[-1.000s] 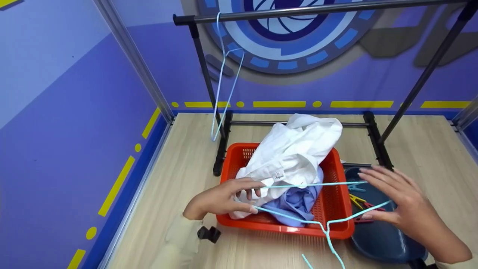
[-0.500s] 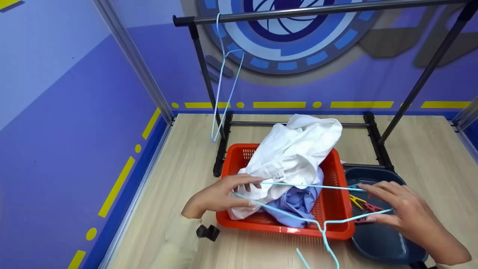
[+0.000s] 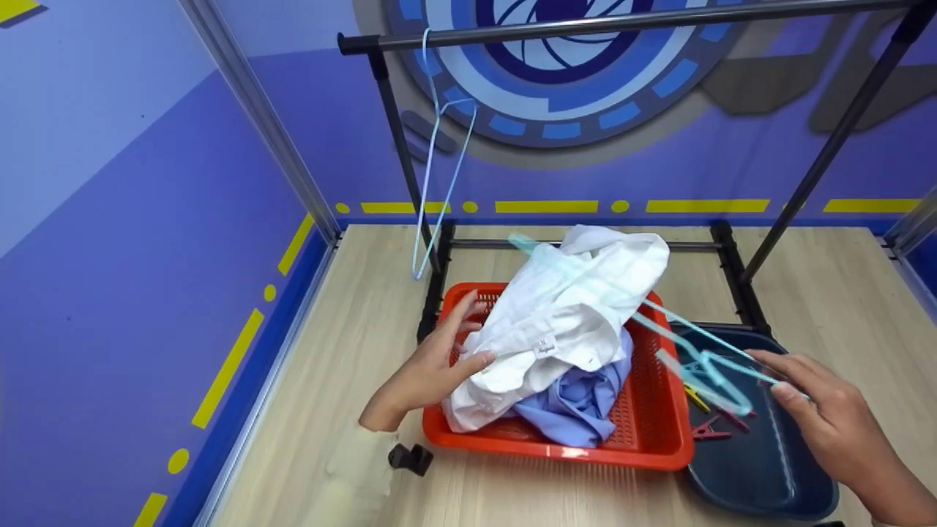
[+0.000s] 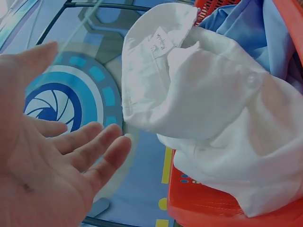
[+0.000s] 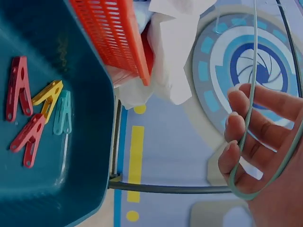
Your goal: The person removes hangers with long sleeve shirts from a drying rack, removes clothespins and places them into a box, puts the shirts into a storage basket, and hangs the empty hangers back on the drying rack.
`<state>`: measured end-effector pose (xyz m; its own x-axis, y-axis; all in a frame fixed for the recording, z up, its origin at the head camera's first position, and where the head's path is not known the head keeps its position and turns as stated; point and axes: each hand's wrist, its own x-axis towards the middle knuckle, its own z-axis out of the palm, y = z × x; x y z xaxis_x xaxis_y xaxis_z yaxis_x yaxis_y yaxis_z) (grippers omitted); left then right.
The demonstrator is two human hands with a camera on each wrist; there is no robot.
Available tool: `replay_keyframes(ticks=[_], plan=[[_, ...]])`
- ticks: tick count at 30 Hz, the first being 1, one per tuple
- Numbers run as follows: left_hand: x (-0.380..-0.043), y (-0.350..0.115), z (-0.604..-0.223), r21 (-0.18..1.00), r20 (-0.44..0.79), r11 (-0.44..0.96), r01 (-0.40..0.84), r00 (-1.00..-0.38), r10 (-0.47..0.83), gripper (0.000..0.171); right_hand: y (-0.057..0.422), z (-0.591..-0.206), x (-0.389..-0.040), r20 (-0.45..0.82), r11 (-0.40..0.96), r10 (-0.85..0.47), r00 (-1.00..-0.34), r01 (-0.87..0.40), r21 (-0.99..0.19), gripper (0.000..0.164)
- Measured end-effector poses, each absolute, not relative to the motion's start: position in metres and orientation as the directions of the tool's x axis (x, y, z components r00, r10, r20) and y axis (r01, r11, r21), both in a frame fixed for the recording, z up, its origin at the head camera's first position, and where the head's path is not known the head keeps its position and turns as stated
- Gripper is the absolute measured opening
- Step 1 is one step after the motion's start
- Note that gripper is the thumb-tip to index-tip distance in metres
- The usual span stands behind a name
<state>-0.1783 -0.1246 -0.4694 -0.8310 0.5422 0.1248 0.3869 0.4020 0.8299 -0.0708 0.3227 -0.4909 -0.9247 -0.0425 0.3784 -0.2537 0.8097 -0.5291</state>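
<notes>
Inside one tub [image 3: 761,476], five clothespins [image 5: 35,113]; two hangers [image 3: 695,344].

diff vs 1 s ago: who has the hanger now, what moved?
The left hand let go of the light blue hanger and now lies open beside the white shirt. The right hand alone holds the hanger, swung across the shirt. The orange basket, clothespins and blue tub stayed put.

In the head view, the light blue hanger [image 3: 644,311] is smeared by motion blur from centre to lower right, the right hand [image 3: 834,428] is cut off at the lower right edge, and the blue garment [image 3: 578,402] is largely hidden beneath the white garment [image 3: 571,315].
</notes>
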Motion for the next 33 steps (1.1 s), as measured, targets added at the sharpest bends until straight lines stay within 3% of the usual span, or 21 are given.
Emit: replay_keyframes(ticks=[2, 6, 12, 18, 27, 33], plan=[[-0.176, -0.123, -0.470, 0.818, 0.107, 0.422, 0.390, -0.825, 0.555, 0.081, 0.323, -0.491, -0.072, 0.408, 0.744, -0.011, -0.913, -0.280, -0.606, 0.028], [-0.172, -0.119, -0.474, 0.768, 0.077, 0.484, 0.418, -0.812, 0.579, 0.076, 0.320, -0.488, -0.075, 0.422, 0.632, 0.046, -0.905, -0.301, -0.714, 0.035], [-0.165, -0.108, -0.480, 0.712, 0.034, 0.566, 0.416, -0.825, 0.563, 0.075, 0.319, -0.478, -0.081, 0.304, 0.535, 0.088, -0.949, -0.212, -0.818, 0.049], [-0.161, -0.099, -0.486, 0.707, 0.007, 0.584, 0.398, -0.830, 0.557, 0.076, 0.323, -0.472, -0.088, 0.266, 0.328, 0.130, -0.955, -0.212, -0.921, 0.046], [-0.159, -0.097, -0.489, 0.691, -0.009, 0.602, 0.400, -0.828, 0.561, 0.076, 0.329, -0.461, -0.101, 0.269, 0.151, 0.160, -0.950, -0.246, -0.957, 0.042], [-0.159, -0.097, -0.489, 0.681, -0.012, 0.611, 0.404, -0.828, 0.561, 0.076, 0.331, -0.446, -0.112, 0.278, 0.125, 0.162, -0.947, -0.259, -0.958, 0.041]])
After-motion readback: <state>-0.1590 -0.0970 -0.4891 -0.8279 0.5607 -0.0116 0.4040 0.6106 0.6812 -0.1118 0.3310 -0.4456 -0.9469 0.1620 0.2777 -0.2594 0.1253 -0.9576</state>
